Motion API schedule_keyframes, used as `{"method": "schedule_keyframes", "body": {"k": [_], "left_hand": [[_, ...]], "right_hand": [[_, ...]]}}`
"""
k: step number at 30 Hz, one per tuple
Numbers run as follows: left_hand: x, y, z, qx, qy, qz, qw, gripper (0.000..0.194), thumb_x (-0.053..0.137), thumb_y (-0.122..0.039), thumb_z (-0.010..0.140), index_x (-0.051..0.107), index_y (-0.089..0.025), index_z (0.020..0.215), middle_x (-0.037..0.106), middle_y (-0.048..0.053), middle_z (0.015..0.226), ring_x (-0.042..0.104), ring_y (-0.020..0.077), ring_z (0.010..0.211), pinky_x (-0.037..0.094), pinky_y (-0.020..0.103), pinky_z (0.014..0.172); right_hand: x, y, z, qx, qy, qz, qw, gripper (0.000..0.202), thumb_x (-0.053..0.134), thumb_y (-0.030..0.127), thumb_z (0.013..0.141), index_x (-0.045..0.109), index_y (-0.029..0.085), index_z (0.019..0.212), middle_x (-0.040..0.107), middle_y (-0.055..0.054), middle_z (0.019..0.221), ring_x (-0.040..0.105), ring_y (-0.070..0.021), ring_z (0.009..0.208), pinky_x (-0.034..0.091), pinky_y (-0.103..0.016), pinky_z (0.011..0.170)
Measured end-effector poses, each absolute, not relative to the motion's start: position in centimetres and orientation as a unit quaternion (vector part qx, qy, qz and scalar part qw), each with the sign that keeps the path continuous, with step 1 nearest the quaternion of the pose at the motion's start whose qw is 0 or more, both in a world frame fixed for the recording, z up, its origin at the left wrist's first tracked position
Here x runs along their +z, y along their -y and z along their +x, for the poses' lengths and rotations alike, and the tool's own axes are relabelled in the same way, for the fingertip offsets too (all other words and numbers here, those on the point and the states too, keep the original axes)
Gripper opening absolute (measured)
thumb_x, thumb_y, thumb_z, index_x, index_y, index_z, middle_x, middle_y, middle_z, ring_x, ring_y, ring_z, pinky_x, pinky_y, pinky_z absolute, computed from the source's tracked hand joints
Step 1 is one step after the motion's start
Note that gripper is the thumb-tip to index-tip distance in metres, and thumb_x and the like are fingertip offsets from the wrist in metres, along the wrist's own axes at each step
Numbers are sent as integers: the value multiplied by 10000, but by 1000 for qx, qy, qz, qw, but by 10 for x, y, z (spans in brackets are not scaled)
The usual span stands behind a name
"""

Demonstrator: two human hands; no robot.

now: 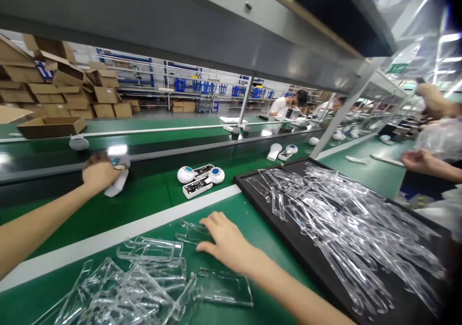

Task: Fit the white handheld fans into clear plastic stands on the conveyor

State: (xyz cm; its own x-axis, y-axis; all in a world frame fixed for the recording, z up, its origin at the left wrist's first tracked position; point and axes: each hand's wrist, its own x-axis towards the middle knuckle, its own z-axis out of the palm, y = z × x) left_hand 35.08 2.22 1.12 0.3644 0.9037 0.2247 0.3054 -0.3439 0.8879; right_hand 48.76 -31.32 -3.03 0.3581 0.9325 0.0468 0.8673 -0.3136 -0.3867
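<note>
My left hand (97, 173) reaches out over the green conveyor belt, blurred by motion, with its fingers closed at the round end of a white handheld device (117, 183). My right hand (225, 241) hovers low over the green bench, fingers spread, its tips beside or just touching a clear plastic frame (189, 232). Below it lies another clear plastic frame (224, 289). A loose heap of clear plastic parts (133, 286) spreads to the left. Between my hands, on the belt, sit two white devices (198, 187) with blue-dotted round heads and bare circuit boards.
A black tray (285, 238) piled with clear plastic parts stands at right. More white devices (281, 152) lie farther along the belt. A grey overhead shelf (202, 31) crosses above. Another person's hand (422, 161) is at right; cardboard boxes (72, 96) stand behind.
</note>
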Motion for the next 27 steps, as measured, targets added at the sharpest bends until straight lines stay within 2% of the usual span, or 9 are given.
{"method": "schedule_keyframes", "body": {"k": [3,6,9,12,15,17,19,22,27], "left_hand": [[11,5,389,301,-428,785,332,460,810,-481,512,577,-186,777,670,116,970,538,400,1179,507,354,764],[-3,35,443,126,-455,754,456,490,763,-585,520,585,-176,722,655,145,691,678,391,731,518,441,582],[-21,53,477,70,-442,715,537,448,747,-561,541,597,-173,705,652,129,655,655,301,589,515,412,532],[-24,54,479,132,-414,730,528,428,775,-465,518,608,-175,785,686,134,781,663,292,725,510,355,563],[-5,42,463,223,-390,762,465,573,794,-416,498,586,-201,986,681,141,1025,625,330,992,498,355,699],[14,35,451,299,-359,795,386,629,778,-449,533,561,-214,1075,666,126,1085,594,328,1074,471,357,791],[34,34,439,362,-327,804,340,613,741,-509,583,564,-198,1081,670,115,1060,608,309,1031,457,347,799],[57,47,421,401,-305,748,433,553,709,-548,615,594,-167,999,673,99,986,624,246,853,450,306,691],[75,82,389,347,-296,657,601,566,753,-571,556,626,-157,921,647,50,818,544,163,629,381,270,567]], "right_hand": [[-45,304,473,22,588,-804,89,136,640,176,844,649,168,979,648,-114,1001,601,-289,954,498,-422,813],[-47,295,472,12,572,-817,74,191,512,57,862,667,169,879,679,-124,938,636,-282,909,505,-380,744],[-38,299,484,64,526,-841,111,303,482,59,868,664,188,1073,727,-98,933,679,-271,877,492,-349,713],[-27,310,503,88,471,-860,175,425,442,124,908,558,209,1308,739,-101,1021,694,-265,927,482,-352,769],[-19,314,521,86,430,-857,271,408,349,216,954,599,205,1277,709,-120,1129,654,-262,1058,465,-371,859],[-12,309,527,102,410,-838,346,416,326,250,949,651,203,1204,726,-104,1060,650,-252,1051,468,-373,869],[-4,298,524,108,397,-811,416,418,333,268,935,655,198,1192,729,-86,1002,651,-242,1025,477,-369,864],[12,274,502,87,399,-786,465,462,313,340,955,526,203,1341,706,-80,1047,642,-236,1013,472,-378,871],[25,234,450,31,446,-807,386,574,521,428,898,392,259,1431,616,-103,1189,623,-278,1022,461,-421,862]]}}
